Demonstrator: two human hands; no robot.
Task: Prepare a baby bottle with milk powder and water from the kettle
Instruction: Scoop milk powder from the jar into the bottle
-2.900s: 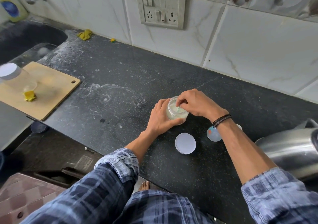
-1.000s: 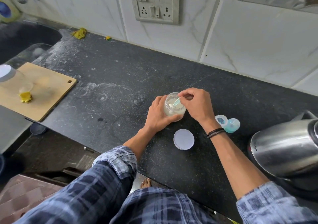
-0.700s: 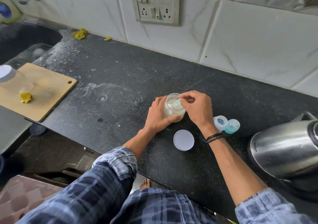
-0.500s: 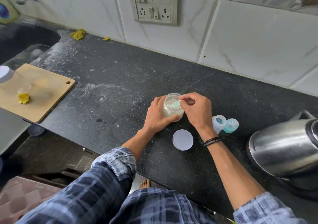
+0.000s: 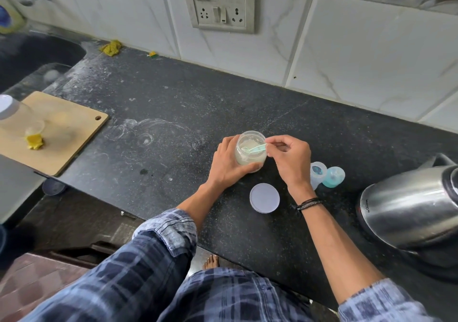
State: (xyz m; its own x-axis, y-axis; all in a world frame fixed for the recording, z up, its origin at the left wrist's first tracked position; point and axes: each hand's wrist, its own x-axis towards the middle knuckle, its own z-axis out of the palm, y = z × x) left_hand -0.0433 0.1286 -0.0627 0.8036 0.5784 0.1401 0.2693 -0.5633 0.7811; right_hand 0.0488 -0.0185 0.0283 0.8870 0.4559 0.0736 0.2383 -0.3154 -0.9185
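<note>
Head view: forearms reach in from 6 o'clock, sleeves of blue plaid rolled back, and both meet over the middle of the dark counter point(image 5: 173, 103). The left hand point(image 5: 226, 164) lies palm-in against the 9 o'clock side of the milk powder jar point(image 5: 247, 157). Its fingers curl round the far wall and its thumb crosses the near wall, so this grip is closed around the jar. The right hand point(image 5: 291, 159) hovers at the jar's 3 o'clock with its wrist bent and its knuckles up. Its thumb and forefinger pinch the end of the spoon point(image 5: 256, 149), and the other fingers are curled loosely under. A dark bracelet point(image 5: 308, 202) circles that wrist.

The jar stands upright on the counter with its open mouth facing up and pale powder inside. The spoon, light teal, lies nearly level across the mouth. Its long axis runs from 3 o'clock to 9 o'clock, with the handle at the rim by the pinching fingers and the bowl pointing toward 9 o'clock inside the jar.

The jar's lid point(image 5: 264, 198) lies flat on the counter at the jar's 5 o'clock, apart from it. The baby bottle point(image 5: 318, 173) stands at the jar's 4 o'clock, partly behind the right hand, its mouth open upward. A teal cap point(image 5: 334, 176) sits just beside it. The steel kettle point(image 5: 406, 210) sits farther out at 4 o'clock. A wooden board point(image 5: 62, 133) lies at 9 o'clock, well apart.
</note>
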